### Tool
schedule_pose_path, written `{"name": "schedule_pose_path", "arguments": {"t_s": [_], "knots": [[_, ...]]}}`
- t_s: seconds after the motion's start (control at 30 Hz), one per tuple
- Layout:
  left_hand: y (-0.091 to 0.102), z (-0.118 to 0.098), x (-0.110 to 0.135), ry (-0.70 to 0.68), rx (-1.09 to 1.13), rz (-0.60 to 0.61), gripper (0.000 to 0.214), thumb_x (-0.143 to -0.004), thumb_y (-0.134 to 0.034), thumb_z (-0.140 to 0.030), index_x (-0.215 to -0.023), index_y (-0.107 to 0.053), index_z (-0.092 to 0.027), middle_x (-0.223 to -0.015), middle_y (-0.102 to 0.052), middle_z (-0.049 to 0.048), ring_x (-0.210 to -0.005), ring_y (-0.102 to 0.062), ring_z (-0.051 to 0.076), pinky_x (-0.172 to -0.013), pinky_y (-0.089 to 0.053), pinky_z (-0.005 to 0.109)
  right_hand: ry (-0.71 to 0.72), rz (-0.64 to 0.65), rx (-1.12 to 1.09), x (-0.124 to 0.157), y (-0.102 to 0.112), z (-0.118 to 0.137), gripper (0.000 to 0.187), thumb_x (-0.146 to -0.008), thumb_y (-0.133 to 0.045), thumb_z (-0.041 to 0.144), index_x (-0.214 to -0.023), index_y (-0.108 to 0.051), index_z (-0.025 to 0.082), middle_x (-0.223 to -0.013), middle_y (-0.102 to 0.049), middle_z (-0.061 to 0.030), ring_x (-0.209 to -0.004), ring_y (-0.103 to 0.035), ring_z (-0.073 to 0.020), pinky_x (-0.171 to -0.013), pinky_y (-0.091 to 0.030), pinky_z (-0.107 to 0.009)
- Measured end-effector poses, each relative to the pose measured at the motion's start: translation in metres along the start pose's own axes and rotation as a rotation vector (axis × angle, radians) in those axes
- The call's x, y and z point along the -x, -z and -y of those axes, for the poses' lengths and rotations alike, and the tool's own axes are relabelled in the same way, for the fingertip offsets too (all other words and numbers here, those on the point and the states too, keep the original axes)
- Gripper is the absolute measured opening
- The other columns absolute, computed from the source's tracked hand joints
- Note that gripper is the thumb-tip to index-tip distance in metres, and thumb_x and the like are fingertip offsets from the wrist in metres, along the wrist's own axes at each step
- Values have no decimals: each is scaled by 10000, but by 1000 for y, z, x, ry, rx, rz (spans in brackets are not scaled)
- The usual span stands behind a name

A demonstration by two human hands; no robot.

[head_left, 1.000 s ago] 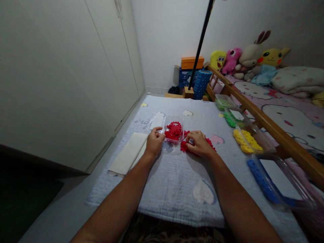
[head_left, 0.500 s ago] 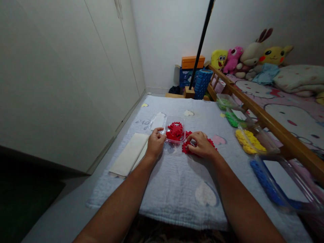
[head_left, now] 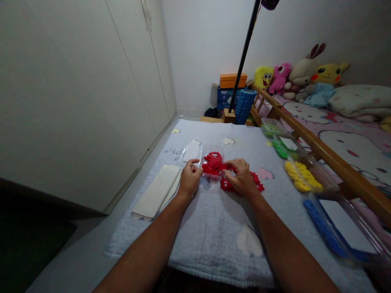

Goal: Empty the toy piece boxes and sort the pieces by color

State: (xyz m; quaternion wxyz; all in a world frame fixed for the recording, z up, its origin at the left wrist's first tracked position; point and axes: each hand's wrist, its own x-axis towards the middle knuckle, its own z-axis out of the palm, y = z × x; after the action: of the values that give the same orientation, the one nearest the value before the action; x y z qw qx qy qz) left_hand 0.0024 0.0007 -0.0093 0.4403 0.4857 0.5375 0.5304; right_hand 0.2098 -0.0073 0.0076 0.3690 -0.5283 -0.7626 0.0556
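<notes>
A clear plastic box [head_left: 220, 151] holding several red toothed pieces [head_left: 211, 163] sits on a pale blue blanket [head_left: 214, 219]. My left hand [head_left: 189, 178] is closed on the box's near left corner. More red pieces [head_left: 258, 183] lie loose on the blanket just right of the box. My right hand [head_left: 241, 176] rests over them, fingers pinched on a red piece at the box's right edge. The box's clear lid [head_left: 190, 151] lies open to the left.
Clear boxes line the blanket's right side: light green pieces [head_left: 270, 129], green [head_left: 279, 148], yellow [head_left: 301, 177], blue [head_left: 324, 228]. A wooden bed rail [head_left: 336, 162] runs beyond them. A white folded sheet [head_left: 157, 189] lies left. Wardrobe doors [head_left: 76, 93] stand left; a black pole [head_left: 242, 61] rises behind.
My right hand has shifted a little left, from the loose pile to the box's right edge. My left hand has stayed on the box's corner. The camera has tilted slightly.
</notes>
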Motion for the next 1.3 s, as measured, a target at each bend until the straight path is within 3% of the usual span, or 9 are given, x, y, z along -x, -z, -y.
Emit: {"name": "schedule_pose_path", "arguments": {"t_s": [0.1, 0.2, 0.37, 0.47, 0.63, 0.83, 0.93, 1.07, 1.3], "knots": [[0, 0, 0, 5, 6, 5, 372, -736, -619, -287, -1086, -586, -165, -553, -468, -96, -530, -424, 105, -564, -344, 216, -23, -26, 26, -1, -3, 0, 207, -879, -600, 269, -1063, -683, 223, -982, -715, -70, -997, -563, -257, -909, -365, -404], [0, 0, 0, 3, 3, 6, 374, -738, -618, -282, -1093, -586, -167, -555, -471, -97, -531, -424, 103, -571, -345, 214, -50, -14, 51, -1, 4, -7, 174, -904, -575, 270, -1012, -703, 223, -1005, -708, -76, -1017, -551, -257, -918, -353, -408], [1, 1, 0, -6, -5, 2, 357, -750, -617, -282, -1087, -591, -169, -552, -443, -102, -525, -401, 100, -567, -337, 214, -111, 269, 159, -2, 27, -19, 114, -821, -658, 263, -906, -732, 239, -1038, -654, -79, -1041, -511, -276, -892, -350, -413], [1, 1, 0, -2, -3, -2, 355, -744, -618, -280, -1080, -590, -168, -550, -439, -102, -526, -400, 100, -568, -338, 214, -106, 421, 176, 0, 34, -19, 173, -772, -738, 336, -927, -733, 258, -1113, -623, -82, -1082, -495, -293, -917, -361, -427], [1, 0, 0, 8, 10, 0, 375, -736, -623, -287, -1087, -588, -162, -555, -456, -99, -526, -413, 101, -565, -338, 213, -58, 529, 212, 5, 30, -15, 188, -735, -782, 339, -889, -722, 251, -1130, -609, -83, -1105, -500, -302, -963, -366, -461], [0, 1, 0, 12, 22, 1, 368, -739, -614, -272, -1090, -588, -164, -557, -450, -101, -526, -410, 98, -570, -340, 213, -47, 425, 97, 0, 36, -20, 47, -804, -706, 266, -843, -718, 244, -955, -647, -67, -964, -547, -258, -873, -409, -411], [-1, 0, 1, 7, 20, 9, 364, -742, -620, -280, -1088, -587, -172, -553, -453, -101, -528, -414, 101, -574, -342, 215, -79, 228, -15, -3, 35, -19, 78, -840, -671, 269, -895, -716, 236, -862, -671, -56, -864, -572, -235, -821, -433, -386], [-3, 0, 4, 2, 9, 29, 364, -750, -618, -291, -1095, -585, -177, -553, -462, -99, -530, -429, 105, -582, -351, 217, -85, 8, -84, -2, 20, -10, 163, -858, -628, 229, -997, -714, 233, -935, -719, -69, -896, -607, -244, -851, -454, -401], [-4, 1, 6, -2, -6, 50, 367, -762, -618, -295, -1109, -583, -179, -555, -455, -103, -529, -432, 104, -587, -357, 217, -54, 20, -48, 0, 5, 4, 315, -859, -564, 190, -1147, -688, 219, -1023, -743, -86, -986, -599, -269, -921, -437, -444]]}}
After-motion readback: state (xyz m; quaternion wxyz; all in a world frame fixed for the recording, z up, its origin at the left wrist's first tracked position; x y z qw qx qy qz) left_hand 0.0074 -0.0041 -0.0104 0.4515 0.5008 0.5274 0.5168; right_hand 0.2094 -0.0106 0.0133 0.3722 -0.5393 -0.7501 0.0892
